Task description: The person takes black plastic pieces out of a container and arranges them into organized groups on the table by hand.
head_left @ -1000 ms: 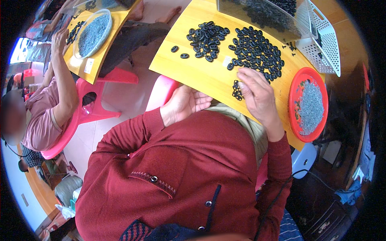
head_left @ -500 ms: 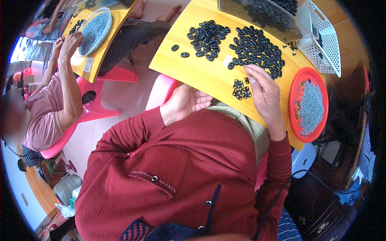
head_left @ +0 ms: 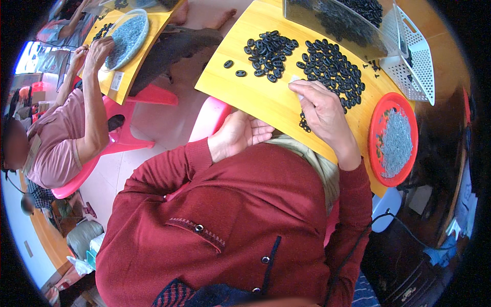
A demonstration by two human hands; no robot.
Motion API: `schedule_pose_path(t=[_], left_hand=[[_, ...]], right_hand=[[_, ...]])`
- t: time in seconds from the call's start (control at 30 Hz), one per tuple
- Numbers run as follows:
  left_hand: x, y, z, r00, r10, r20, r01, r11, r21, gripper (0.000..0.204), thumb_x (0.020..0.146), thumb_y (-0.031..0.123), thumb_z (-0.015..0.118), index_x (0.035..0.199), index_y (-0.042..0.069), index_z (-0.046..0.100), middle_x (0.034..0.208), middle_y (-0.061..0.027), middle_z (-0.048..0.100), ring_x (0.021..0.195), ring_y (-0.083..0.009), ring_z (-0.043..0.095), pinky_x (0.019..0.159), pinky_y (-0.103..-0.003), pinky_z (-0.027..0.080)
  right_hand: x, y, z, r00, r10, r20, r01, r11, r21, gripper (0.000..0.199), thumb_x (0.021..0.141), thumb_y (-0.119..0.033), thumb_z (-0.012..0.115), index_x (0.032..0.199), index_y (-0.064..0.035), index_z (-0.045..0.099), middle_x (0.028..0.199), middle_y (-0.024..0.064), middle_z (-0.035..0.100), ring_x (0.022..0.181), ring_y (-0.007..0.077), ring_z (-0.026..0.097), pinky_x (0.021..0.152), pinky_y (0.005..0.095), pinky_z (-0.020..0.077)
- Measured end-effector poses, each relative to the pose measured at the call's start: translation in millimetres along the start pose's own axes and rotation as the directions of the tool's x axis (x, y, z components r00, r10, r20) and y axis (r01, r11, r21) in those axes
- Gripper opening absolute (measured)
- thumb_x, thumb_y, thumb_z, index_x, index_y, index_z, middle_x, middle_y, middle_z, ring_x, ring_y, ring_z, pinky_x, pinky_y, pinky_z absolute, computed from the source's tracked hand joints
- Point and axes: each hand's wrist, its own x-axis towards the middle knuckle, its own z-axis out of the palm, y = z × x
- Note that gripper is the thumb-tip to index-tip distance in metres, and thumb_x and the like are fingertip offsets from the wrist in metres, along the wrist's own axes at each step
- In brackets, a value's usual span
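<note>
The right hand [head_left: 323, 110] rests palm-down on the yellow surface [head_left: 266, 100], fingers loosely curled over small black rings [head_left: 332, 71]. The left hand [head_left: 239, 135] lies half-open, empty, at the near edge. The rings appear light, rigid, smooth; pinch each by its rim.

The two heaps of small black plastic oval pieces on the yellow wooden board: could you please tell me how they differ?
The left heap of black plastic oval pieces is smaller and more compact; the right heap of black plastic oval pieces is larger and spreads wider. The right hand rests at the right heap's near edge, while no hand touches the left heap. Two stray pieces lie beside the left heap. Both lie on the yellow wooden board and hold the same kind of piece.
</note>
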Motion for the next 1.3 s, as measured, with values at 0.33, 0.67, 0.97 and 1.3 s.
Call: schedule_pose_path(t=[0.33, 0.67, 0.97, 1.3], left_hand=[[-0.1, 0.6, -0.3, 1.0, -0.01, 0.0, 0.01, 1.0, -0.002, 0.052, 0.113, 0.037, 0.025, 0.122, -0.002, 0.057, 0.103, -0.0108, 0.068, 0.096, -0.0207, 0.068, 0.089, -0.037, 0.059], [2.4, -0.4, -2.1, 1.0, -0.015, 0.012, 0.015, 1.0, 0.016, 0.049, 0.113, 0.038, 0.026, 0.128, 0.001, 0.056, 0.105, -0.0101, 0.066, 0.099, -0.0209, 0.068, 0.09, -0.036, 0.058], [1.3, 1.2, -1.2, 1.0, -0.019, 0.018, 0.019, 1.0, -0.007, 0.046, 0.114, 0.035, 0.029, 0.126, 0.001, 0.057, 0.106, -0.0101, 0.067, 0.096, -0.0197, 0.068, 0.089, -0.035, 0.058], [3.1, -1.3, -3.0, 1.0, -0.023, 0.013, 0.023, 1.0, -0.012, 0.045, 0.114, 0.035, 0.03, 0.127, 0.002, 0.057, 0.105, -0.011, 0.068, 0.096, -0.0196, 0.069, 0.088, -0.036, 0.059]], right_hand=[[23.8, 5.3, -6.7, 0.998, -0.06, 0.006, 0.06, 0.978, -0.199, 0.027, 0.087, 0.003, 0.059, 0.111, 0.0014, 0.071, 0.109, 0.0191, 0.073, 0.1, 0.0364, 0.068, 0.094, 0.043, 0.0546], [46.5, 5.0, 9.4, 0.977, -0.15, 0.155, 0.209, 0.832, -0.514, 0.032, 0.086, -0.002, 0.061, 0.116, -0.0032, 0.072, 0.125, 0.0081, 0.068, 0.118, 0.0279, 0.06, 0.1, 0.0399, 0.0532], [48.6, 10.7, 8.2, 0.974, -0.144, 0.173, 0.218, 0.801, -0.558, 0.034, 0.084, -0.002, 0.062, 0.116, -0.0022, 0.072, 0.125, 0.01, 0.066, 0.118, 0.0283, 0.059, 0.101, 0.0401, 0.052], [56.0, 15.4, 12.6, 0.981, -0.118, 0.153, 0.186, 0.793, -0.58, 0.037, 0.084, -0.001, 0.061, 0.119, -0.0051, 0.071, 0.125, 0.0092, 0.066, 0.118, 0.0289, 0.059, 0.103, 0.0403, 0.0515]])
